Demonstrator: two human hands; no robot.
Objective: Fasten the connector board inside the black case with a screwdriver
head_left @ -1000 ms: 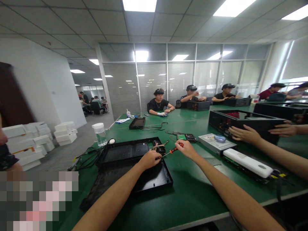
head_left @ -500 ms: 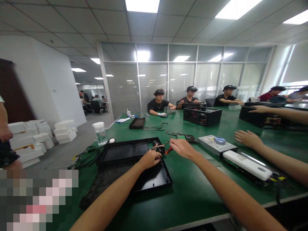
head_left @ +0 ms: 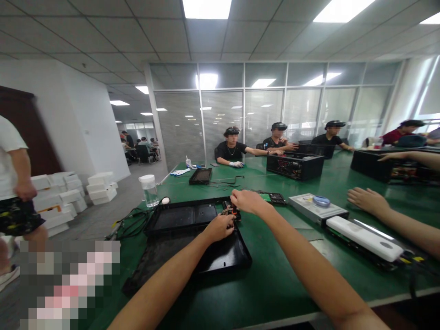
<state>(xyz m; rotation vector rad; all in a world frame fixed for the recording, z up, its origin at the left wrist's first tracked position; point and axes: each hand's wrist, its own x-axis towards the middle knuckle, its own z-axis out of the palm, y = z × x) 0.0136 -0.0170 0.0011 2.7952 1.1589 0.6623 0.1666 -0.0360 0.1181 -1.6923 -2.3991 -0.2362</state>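
Observation:
My right hand (head_left: 249, 201) is closed around a red-and-black screwdriver (head_left: 234, 211), which points down with most of its handle hidden in the fingers. Just below it, my left hand (head_left: 219, 227) pinches a small black part (head_left: 237, 216) with thin wires (head_left: 226, 210) at the right end of a black plastic casing (head_left: 182, 217). The screwdriver's tip meets this part or lies close to it; the fingers hide the contact. Nearer to me, under my left forearm, lies a second black casing half (head_left: 225, 256) with a glossy inner face.
Black cables (head_left: 132, 224) and a clear jug (head_left: 149, 191) are on the left. To the right lie a circuit board (head_left: 273, 198), a silver drive (head_left: 314, 207) with a tape roll and a white-topped unit (head_left: 364, 238). A co-worker's hand (head_left: 367, 201) rests beside them.
My right hand has shifted left and turned the screwdriver from slanted to upright over the small part. Across the table, a co-worker's arm now reaches to the black metal case. A passer-by has stepped further into view.

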